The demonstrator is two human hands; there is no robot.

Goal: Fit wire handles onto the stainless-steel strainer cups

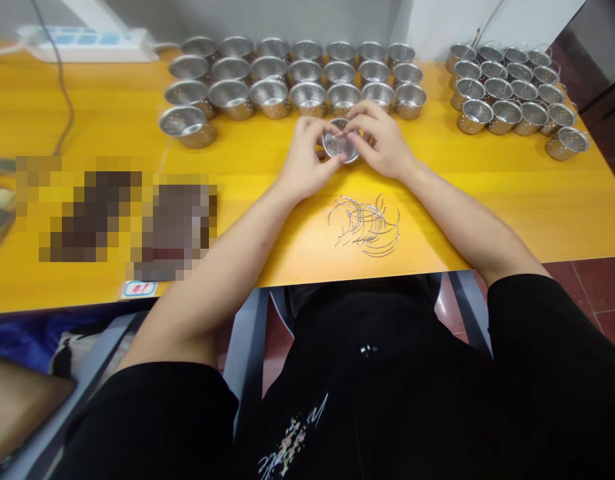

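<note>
A small metal cup [341, 148] is held between my two hands above the yellow table, its opening facing up toward me. My left hand [310, 152] grips the cup's left side, thumb at the near rim. My right hand [380, 139] is at the cup's right side, its thumb and fingers pinched at the rim by a thin wire [340, 135] that crosses the opening. Whether the wire passes through the cup's holes is too small to tell. Nearer to me lies a loose pile of curved metal wires [365, 223].
Rows of metal cups [308, 97] line the table's back. More cups, several with wire handles [505, 115], stand at the right. Blurred dark objects [170, 223] lie at the left, near a power strip [92, 45] and cable. Another person's arm [22, 407] shows lower left.
</note>
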